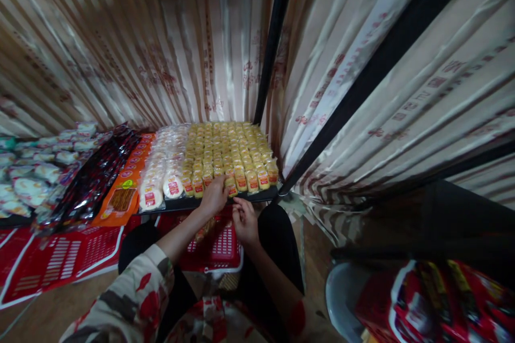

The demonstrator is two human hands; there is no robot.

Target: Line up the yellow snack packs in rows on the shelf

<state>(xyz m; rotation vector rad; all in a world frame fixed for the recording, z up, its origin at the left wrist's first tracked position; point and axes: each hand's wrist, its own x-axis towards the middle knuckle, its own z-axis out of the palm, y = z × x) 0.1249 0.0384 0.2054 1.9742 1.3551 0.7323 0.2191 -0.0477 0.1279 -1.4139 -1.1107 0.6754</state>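
Observation:
My left hand (216, 196) reaches to the front row of small yellow wrapped cakes (225, 147), which stand in tight rows on a dark shelf (177, 204). Its fingers are closed at a yellow packet with a red label (230, 184). My right hand (245, 223) is just below the shelf's front edge, fingers curled in with thumb and forefinger close together. Whatever it may hold is too small or hidden to make out. Left of the yellow cakes stand rows of white round wrapped cakes (174, 186), their front ones bearing red labels.
An orange packet (120, 201), dark shiny packets (94, 171) and white wrapped pieces (36, 177) lie farther left. Red baskets (223, 244) (60, 257) sit below the shelf. A black post (273, 43) and printed curtains (225, 64) stand behind. Red packages (450, 300) are lower right.

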